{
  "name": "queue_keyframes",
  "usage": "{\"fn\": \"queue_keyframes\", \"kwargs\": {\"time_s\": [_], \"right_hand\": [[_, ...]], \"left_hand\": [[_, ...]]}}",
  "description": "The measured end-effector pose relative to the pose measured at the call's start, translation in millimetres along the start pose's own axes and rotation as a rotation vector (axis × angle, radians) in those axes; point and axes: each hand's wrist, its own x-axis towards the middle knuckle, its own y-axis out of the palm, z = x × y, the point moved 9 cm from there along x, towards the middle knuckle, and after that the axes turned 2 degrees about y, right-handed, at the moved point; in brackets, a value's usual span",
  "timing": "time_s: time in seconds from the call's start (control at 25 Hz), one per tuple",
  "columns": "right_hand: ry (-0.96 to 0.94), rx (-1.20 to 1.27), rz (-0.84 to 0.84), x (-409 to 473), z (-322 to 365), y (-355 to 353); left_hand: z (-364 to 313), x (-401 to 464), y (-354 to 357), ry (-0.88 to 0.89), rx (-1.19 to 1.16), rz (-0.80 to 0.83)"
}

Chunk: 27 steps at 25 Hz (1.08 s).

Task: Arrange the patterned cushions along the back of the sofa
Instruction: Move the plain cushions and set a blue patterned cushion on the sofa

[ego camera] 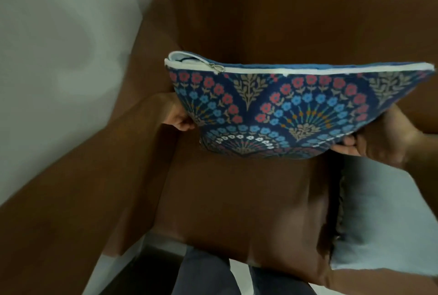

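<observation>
I see the patterned cushion [291, 109] in the middle of the view, held in the air above the sofa seat [237, 200] and in front of the brown backrest [296, 10]. It is dark blue with fans of red, blue and white flowers. Its white zipper edge [308, 70] is on top, and the zipper is a little open at the left corner. The left hand [176, 114] has its grip closed on the left edge of the cushion, and the fingers curl under the cloth. The right hand [379, 140] has its grip closed on the lower right corner. The cushion does not touch the seat. Just beside the right hand, a pale grey cushion [379, 219] lies on the seat at the right. The sofa armrest [83, 188] stands at the left, against a white wall [59, 45]. Below I see my legs in dark trousers [203, 273].
</observation>
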Motion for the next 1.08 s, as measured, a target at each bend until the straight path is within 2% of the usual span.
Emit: {"fn": "queue_keyframes", "kwargs": {"time_s": [0.16, 0.24, 0.36, 0.44, 0.52, 0.68, 0.8, 0.88, 0.96, 1.08], "right_hand": [[-0.035, -0.072, -0.107, 27, 10, -2], [-0.078, -0.129, -0.182, 35, 7, -6], [-0.307, -0.239, -0.350, 49, -3, -11], [-0.487, -0.178, -0.329, 56, -16, -1], [-0.511, -0.193, -0.340, 57, -29, 5], [-0.629, -0.221, -0.461, 53, -22, -11], [-0.674, -0.201, -0.410, 51, -18, 2], [-0.722, -0.242, -0.428, 24, -8, 16], [-0.883, -0.322, -0.469, -21, 19, 26], [-1.131, -0.552, -0.358, -68, 63, 57]], "left_hand": [[-6, 21, 2, 0.109, -0.310, -0.020], [-6, 33, 1, 0.216, -0.431, -0.105], [-15, 33, -5, 0.600, -0.588, -0.328], [-21, 32, 13, 0.757, -0.702, -0.277], [-21, 34, 32, 0.760, -0.713, -0.224], [-19, 28, 34, 0.783, -0.631, -0.271], [-24, 32, 36, 0.772, -0.670, -0.238], [-20, 35, 48, 0.718, -0.778, -0.175], [-10, 35, 61, 0.677, -0.978, -0.116], [-10, 37, 74, 0.635, -1.190, -0.095]]}}
